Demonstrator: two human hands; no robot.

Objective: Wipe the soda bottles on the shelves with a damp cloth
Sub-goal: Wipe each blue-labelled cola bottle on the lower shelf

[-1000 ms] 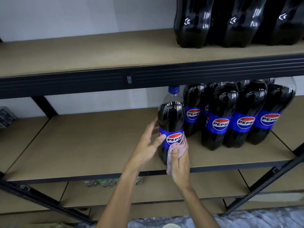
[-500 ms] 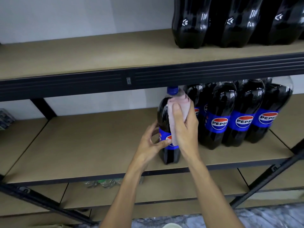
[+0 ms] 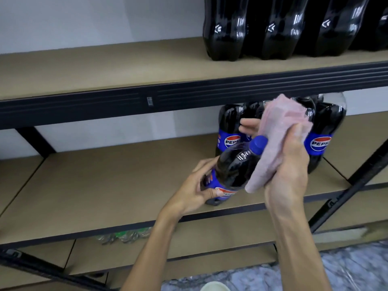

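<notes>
Top bottles (image 3: 224, 28) cut off, back bottles (image 3: 228, 127) half hidden, dark bottle (image 3: 233, 166) tipped, blue cap (image 3: 258, 144), left hand (image 3: 201, 190) gripped it, right hand (image 3: 289, 164) squeezed pink cloth (image 3: 273, 139).

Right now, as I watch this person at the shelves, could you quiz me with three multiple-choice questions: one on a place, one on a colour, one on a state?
1. Where does the left hand grip the bottle?
A. At the very top
B. Low on its body
C. Nowhere, it hangs free

2. What colour is the cloth in the right hand?
A. Green
B. Yellow
C. Pink

3. How is that bottle oriented?
A. Tilted, with its cap toward the camera
B. Lying flat
C. Fully upright

Answers:
1 B, the hand wraps the bottle's lower part.
2 C, the bunched cloth pressed to the bottle's neck is pale pink.
3 A, the blue cap leans out toward the viewer while the base sits further back.
</notes>
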